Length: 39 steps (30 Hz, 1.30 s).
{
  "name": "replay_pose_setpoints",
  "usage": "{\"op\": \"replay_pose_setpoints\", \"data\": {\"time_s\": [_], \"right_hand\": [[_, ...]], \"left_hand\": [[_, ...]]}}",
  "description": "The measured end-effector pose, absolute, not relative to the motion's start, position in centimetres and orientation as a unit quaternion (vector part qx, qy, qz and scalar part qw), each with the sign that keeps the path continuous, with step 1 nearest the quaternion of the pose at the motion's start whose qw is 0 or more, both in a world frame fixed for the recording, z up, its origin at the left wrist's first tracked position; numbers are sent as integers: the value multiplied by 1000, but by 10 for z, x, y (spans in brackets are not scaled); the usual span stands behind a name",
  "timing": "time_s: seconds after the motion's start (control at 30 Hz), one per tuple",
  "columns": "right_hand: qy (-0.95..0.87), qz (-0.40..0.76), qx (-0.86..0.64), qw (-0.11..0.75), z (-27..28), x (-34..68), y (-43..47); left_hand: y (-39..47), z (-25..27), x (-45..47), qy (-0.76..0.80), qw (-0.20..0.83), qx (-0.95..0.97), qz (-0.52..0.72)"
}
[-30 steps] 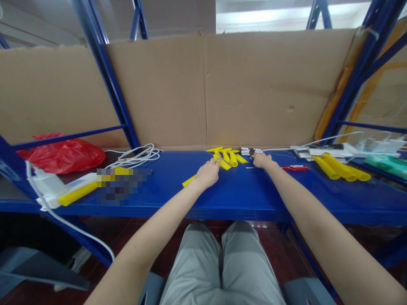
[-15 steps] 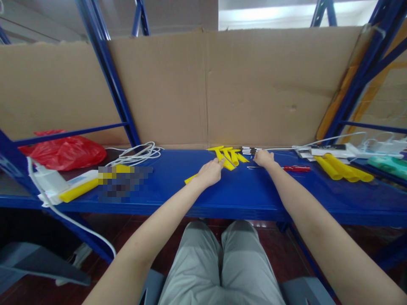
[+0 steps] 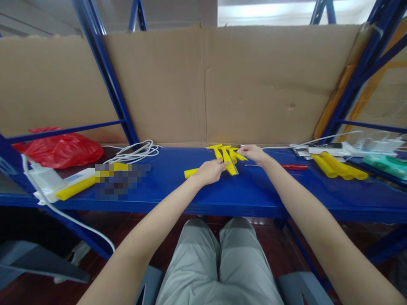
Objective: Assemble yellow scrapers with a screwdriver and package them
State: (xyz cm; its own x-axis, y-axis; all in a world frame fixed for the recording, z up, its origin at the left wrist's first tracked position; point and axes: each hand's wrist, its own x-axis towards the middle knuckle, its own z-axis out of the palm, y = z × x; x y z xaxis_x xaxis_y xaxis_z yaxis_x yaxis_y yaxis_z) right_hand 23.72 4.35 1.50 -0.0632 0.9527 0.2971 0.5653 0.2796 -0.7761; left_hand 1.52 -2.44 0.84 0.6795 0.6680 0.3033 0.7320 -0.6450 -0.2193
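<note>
My left hand (image 3: 211, 171) is closed around a yellow scraper-like tool (image 3: 190, 173); its tube handle sticks out left of the hand and its flat head with a metal edge on the right. Beyond it, several yellow T-shaped heads (image 3: 215, 150) lie bunched at the back of the blue shelf. My right hand (image 3: 253, 154) is by the right end of that bunch, fingertips pinched together; whatever is between them is too small to make out. A red-handled screwdriver (image 3: 295, 167) lies just right of my right wrist, its shaft pointing left.
Yellow tubes (image 3: 338, 166) and white items lie at right. On the left are coiled white cable (image 3: 141, 151), a red plastic bag (image 3: 63, 148), a white power adapter (image 3: 47, 180) and another yellow tube (image 3: 76, 189). A cardboard sheet (image 3: 159, 89) backs the blue shelf (image 3: 168, 192).
My right hand has moved left from the small black-and-white pieces to the yellow heads. My left hand has turned the yellow tool slightly, so more of its handle and head show.
</note>
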Motion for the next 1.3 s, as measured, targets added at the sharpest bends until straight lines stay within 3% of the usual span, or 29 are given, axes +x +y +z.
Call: {"op": "replay_pose_setpoints", "data": {"time_s": [0.37,1.3], "right_hand": [[-690,369,-461,419,9,210,25],[-733,311,-470,382,15,208,20]], "left_hand": [[-24,6,14,-362,162,-911,-116],[-29,10,15,-350,170,-916,-96]]}}
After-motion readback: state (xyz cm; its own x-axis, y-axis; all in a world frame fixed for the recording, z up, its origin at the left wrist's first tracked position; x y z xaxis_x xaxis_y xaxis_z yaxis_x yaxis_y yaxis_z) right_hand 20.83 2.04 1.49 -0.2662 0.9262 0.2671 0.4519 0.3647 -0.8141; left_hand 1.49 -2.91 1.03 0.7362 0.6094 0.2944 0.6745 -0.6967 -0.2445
